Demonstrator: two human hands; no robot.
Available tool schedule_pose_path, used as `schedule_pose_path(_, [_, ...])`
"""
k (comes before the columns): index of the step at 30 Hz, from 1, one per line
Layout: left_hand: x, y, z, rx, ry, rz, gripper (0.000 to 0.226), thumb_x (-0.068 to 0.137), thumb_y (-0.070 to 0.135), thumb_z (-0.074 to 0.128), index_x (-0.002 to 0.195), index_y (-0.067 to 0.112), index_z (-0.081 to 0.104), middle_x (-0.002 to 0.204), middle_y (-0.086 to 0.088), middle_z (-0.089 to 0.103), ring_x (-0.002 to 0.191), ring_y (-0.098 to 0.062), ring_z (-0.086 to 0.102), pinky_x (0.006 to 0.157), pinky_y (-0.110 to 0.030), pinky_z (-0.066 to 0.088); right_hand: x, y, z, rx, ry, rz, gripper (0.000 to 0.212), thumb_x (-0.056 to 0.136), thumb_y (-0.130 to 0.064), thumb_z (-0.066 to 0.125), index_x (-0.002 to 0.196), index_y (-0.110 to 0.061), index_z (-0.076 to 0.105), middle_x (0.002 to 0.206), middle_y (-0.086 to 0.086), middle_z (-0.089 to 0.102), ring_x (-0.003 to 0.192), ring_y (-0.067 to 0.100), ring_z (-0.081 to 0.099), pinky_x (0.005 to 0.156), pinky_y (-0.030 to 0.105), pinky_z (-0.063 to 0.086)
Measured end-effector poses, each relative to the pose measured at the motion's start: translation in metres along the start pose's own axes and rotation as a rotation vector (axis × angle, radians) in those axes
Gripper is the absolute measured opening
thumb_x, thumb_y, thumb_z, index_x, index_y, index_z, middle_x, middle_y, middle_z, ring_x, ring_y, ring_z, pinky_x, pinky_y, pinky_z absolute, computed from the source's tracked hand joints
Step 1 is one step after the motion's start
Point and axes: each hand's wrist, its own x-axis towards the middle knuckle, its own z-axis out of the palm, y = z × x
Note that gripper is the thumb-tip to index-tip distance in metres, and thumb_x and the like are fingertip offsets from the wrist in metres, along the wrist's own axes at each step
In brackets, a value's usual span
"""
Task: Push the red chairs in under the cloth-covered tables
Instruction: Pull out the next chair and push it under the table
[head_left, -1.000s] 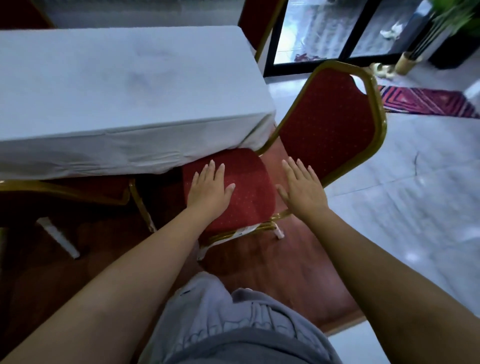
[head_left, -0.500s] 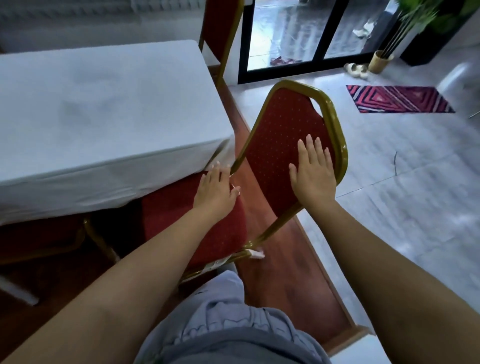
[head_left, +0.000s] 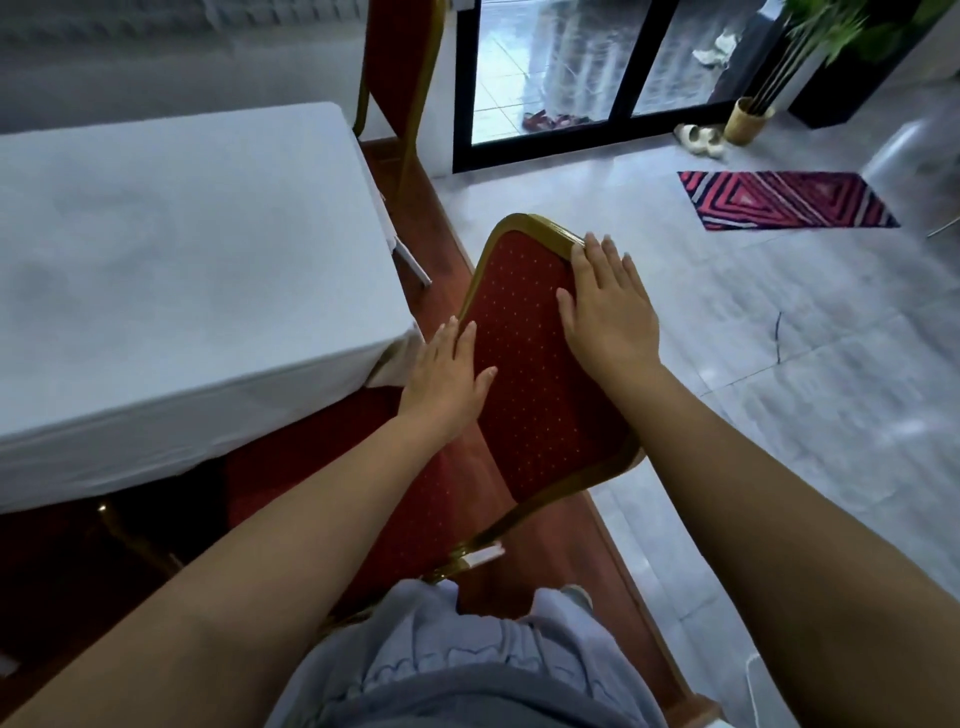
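Note:
A red chair with a gold frame (head_left: 524, 364) stands at the right corner of the white cloth-covered table (head_left: 182, 270), its seat partly under the cloth. My right hand (head_left: 605, 306) lies flat on the upper right of the backrest, fingertips at the gold rim. My left hand (head_left: 447, 379) lies flat against the backrest's left edge, fingers apart. Neither hand closes around the frame. A second red chair (head_left: 397, 67) stands at the far end of the table.
A wooden floor strip (head_left: 613, 587) runs under the chair, grey tiles to the right. A red patterned rug (head_left: 784, 200) lies at the right, a glass door (head_left: 582, 62), slippers and a potted plant (head_left: 753, 114) beyond. My grey-trousered knees (head_left: 467, 665) are below.
Both hands rose from the seat area up the backrest; the right one now reaches the top rim. The view has shifted higher and closer over the chair.

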Motion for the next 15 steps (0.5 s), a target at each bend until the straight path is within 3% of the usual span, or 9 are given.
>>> schedule_pose_path(5, [0.006, 0.016, 0.006, -0.041, 0.072, -0.099, 0.067, 0.100, 0.049, 0.031, 0.154, 0.014, 0.013, 0.162, -0.011, 0.009, 0.149, -0.029, 0.003, 0.119, -0.042, 0.001, 0.048, 0.004, -0.002, 0.046, -0.132, -0.139, 0.057, 0.104, -0.040, 0.023, 0.150, -0.008, 0.026, 0.159, 0.009, 0.023, 0.148, 0.023, 0.012, 0.121, 0.037, 0.007])
schedule_pose_path(8, [0.002, 0.037, 0.012, -0.130, 0.147, -0.143, 0.069, 0.099, 0.053, 0.029, 0.154, 0.014, 0.013, 0.162, -0.009, 0.008, 0.149, -0.025, -0.001, 0.115, -0.034, -0.006, 0.068, 0.007, -0.001, 0.137, -0.175, -0.204, 0.058, 0.103, -0.045, 0.024, 0.147, -0.009, 0.035, 0.157, 0.009, 0.028, 0.147, 0.025, 0.018, 0.120, 0.041, 0.015])
schedule_pose_path(12, [-0.010, 0.088, 0.030, -0.260, 0.220, -0.139, 0.073, 0.097, 0.060, 0.025, 0.155, 0.020, 0.007, 0.163, 0.000, 0.003, 0.149, -0.015, 0.002, 0.121, -0.043, 0.012, 0.094, 0.022, 0.000, 0.311, -0.311, -0.305, 0.054, 0.102, -0.047, 0.022, 0.141, -0.017, 0.044, 0.156, 0.006, 0.030, 0.146, 0.023, 0.020, 0.115, 0.043, 0.019])
schedule_pose_path(15, [-0.017, 0.128, 0.044, -0.311, 0.270, -0.127, 0.074, 0.096, 0.061, 0.024, 0.155, 0.021, 0.003, 0.163, 0.004, -0.002, 0.149, -0.010, -0.002, 0.121, -0.045, 0.015, 0.105, 0.032, 0.002, 0.477, -0.399, -0.361, 0.053, 0.103, -0.044, 0.021, 0.145, -0.018, 0.041, 0.157, 0.006, 0.030, 0.148, 0.020, 0.015, 0.116, 0.039, 0.013])
